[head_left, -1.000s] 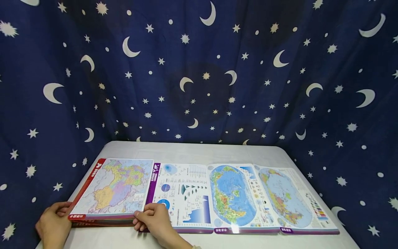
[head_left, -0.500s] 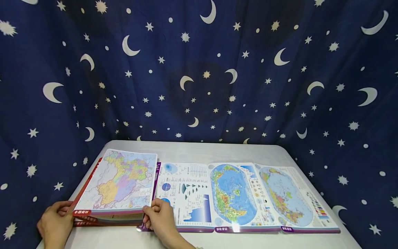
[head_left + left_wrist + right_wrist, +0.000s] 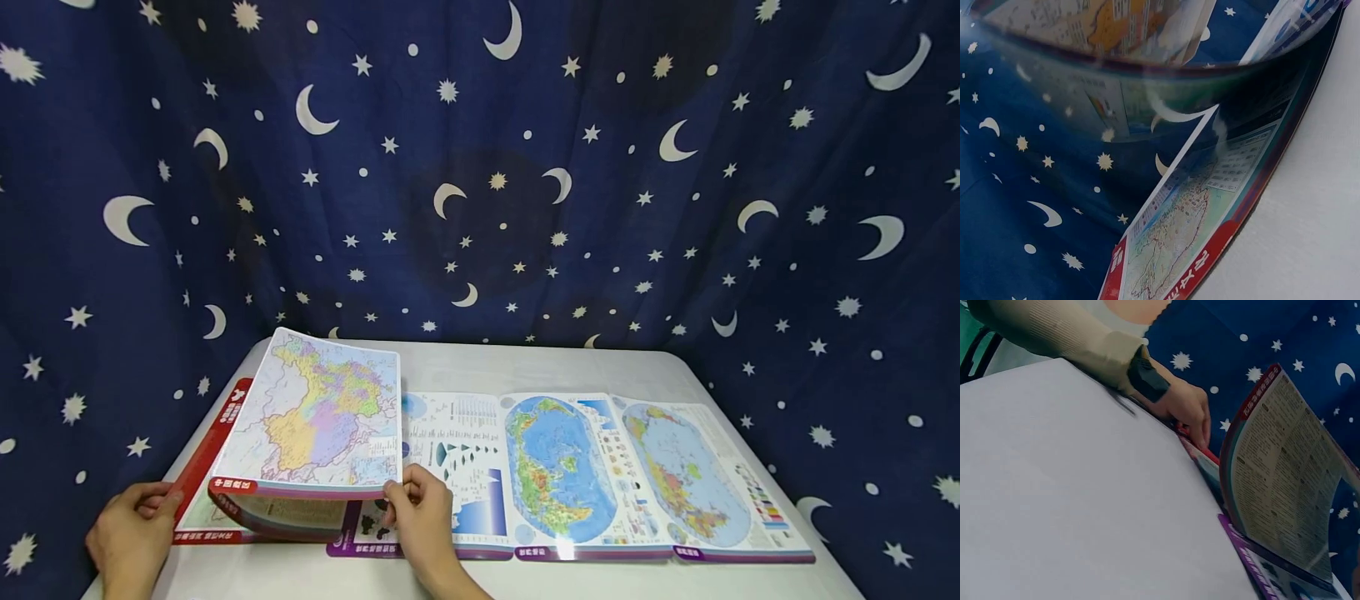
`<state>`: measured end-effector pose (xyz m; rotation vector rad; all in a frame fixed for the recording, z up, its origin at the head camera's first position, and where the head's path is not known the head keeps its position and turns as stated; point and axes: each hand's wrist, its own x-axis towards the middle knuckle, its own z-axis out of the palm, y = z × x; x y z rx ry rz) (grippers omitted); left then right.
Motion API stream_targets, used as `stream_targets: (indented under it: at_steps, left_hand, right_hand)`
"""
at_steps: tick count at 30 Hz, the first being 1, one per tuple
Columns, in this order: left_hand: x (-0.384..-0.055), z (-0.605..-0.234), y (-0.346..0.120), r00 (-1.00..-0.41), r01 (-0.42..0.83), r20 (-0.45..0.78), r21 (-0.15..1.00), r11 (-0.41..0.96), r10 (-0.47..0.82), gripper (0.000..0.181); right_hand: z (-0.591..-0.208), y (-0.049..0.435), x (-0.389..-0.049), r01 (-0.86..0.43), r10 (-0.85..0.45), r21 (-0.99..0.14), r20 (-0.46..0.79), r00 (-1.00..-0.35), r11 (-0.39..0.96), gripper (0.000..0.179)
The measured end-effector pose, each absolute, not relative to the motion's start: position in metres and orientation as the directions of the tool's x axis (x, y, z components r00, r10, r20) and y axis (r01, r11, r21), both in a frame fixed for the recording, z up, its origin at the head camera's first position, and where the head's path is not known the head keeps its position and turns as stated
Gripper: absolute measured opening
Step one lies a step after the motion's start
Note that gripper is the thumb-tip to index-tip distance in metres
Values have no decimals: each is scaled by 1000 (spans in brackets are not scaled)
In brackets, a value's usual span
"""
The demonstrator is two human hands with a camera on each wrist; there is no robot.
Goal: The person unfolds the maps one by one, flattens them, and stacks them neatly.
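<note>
Behind the white cloth-covered counter (image 3: 525, 367) hangs a dark blue fabric curtain (image 3: 495, 208) printed with pale moons, stars and dots. Along the counter's near edge, three glossy purple-edged panels run towards its right corner: a white chart panel (image 3: 472, 475), a blue oval world map (image 3: 570, 467) and a paler oval world map (image 3: 690, 483). At the counter's near left corner lies a flat, rectangular red-bordered panel (image 3: 217, 433); the left hand (image 3: 135, 533) pinches its left edge. The right hand (image 3: 420, 512) pinches the near right corner of a raised, smooth, multicoloured map panel (image 3: 315, 417) with rounded corners. Tilted, this covers much of the red-bordered panel and the chart panel's left side. Under it bows a shiny text-filled surface (image 3: 1285, 481). A ribbed beige sleeve (image 3: 1079, 331) covers the left arm.
</note>
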<state>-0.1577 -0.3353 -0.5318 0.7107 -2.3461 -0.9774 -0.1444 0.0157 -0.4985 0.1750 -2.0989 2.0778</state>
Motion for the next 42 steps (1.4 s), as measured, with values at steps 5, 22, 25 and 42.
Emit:
stream_targets:
  at_steps: [5,22,25,42]
  left_hand:
    - [-158,-532,-336,-740,-290,218,750,594,-637,26]
    - [-160,-533,-338,-730,-311,201,753,580,-653,29]
    - [-159,-533,-337,-731,-303,213,750,588,-649,29]
    - [-157,-530,-336,-730,-306,219,742,596,-648,29]
  right_hand:
    - [-499,23,-147,-247,78,-969,248,-966,29,18]
    - [-514,60,-155,-327,189,-932,353,-916,155,28]
    - [-515,64,-156,-320,197,-933,349,-916,165,27]
    - [-513,88,-153,-310,202,-935,341,-918,171,27]
